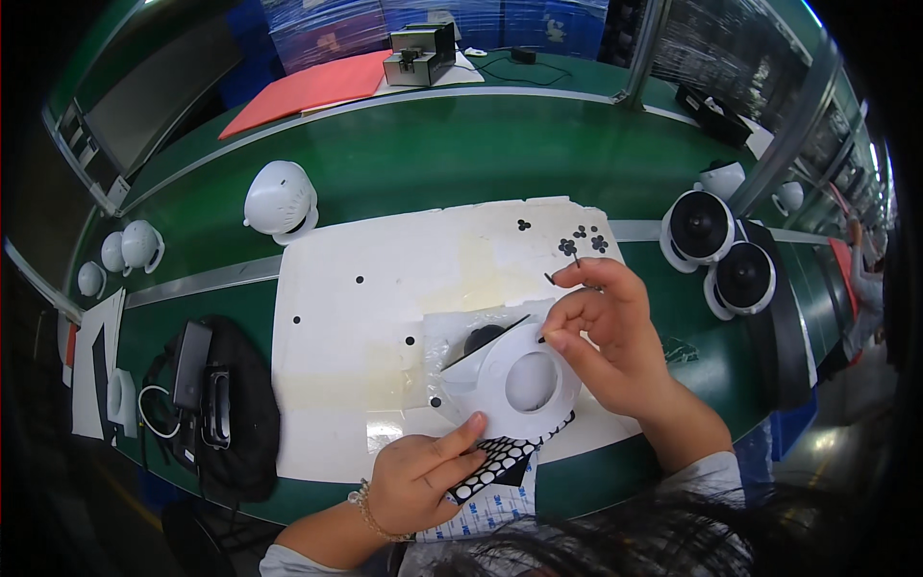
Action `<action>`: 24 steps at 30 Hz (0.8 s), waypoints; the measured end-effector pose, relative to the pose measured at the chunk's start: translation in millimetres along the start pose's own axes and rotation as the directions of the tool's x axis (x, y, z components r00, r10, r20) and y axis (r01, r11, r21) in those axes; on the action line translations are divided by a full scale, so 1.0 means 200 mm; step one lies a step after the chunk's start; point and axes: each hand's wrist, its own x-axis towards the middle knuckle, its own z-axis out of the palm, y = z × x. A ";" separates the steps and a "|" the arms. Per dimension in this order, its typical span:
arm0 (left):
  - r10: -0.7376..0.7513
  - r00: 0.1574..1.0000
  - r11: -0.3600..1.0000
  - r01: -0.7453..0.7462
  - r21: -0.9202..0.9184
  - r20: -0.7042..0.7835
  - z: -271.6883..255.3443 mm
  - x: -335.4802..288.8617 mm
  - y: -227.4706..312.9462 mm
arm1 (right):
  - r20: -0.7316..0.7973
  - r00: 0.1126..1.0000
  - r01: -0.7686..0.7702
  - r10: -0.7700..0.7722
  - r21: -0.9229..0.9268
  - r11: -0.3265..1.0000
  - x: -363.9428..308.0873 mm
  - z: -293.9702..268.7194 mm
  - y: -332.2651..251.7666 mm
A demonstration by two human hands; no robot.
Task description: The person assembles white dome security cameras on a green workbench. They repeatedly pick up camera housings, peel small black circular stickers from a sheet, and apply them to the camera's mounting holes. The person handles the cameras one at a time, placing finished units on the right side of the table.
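My left hand (423, 481) is closed on a white plastic housing (495, 385) with a large round hole, held tilted over the board. Under the same fingers lies a black sheet with rows of white circles (500, 464). My right hand (615, 351) is at the housing's upper right edge, thumb and a finger pinched on a small black pad (541, 338). Another thin black piece (550, 279) shows at its index fingertip. Behind the housing, a clear plastic bag (437, 337) lies with a dark round part partly hidden.
A white board (336, 385) bears scattered black dots and clusters of small black discs (598, 242). One white camera-like unit (279, 197) stands back left; several with black fronts (700, 228) stand right. A black bag (250, 413) lies left. A metal box (419, 56) sits far back.
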 end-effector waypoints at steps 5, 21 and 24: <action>-0.016 0.999 1.000 0.016 0.003 -0.045 0.02 -0.01 -0.01 | 0.024 0.999 -0.037 0.037 -0.002 0.999 0.00 0.00 0.01; 0.019 0.999 1.000 -0.018 0.022 -0.029 0.01 0.00 -0.01 | 0.060 0.975 0.219 -0.215 -0.447 0.867 -0.01 0.05 -0.05; 0.025 0.999 0.999 -0.025 0.032 -0.027 0.00 0.00 0.00 | 0.189 0.980 0.137 -0.067 -0.385 0.913 0.00 0.09 -0.06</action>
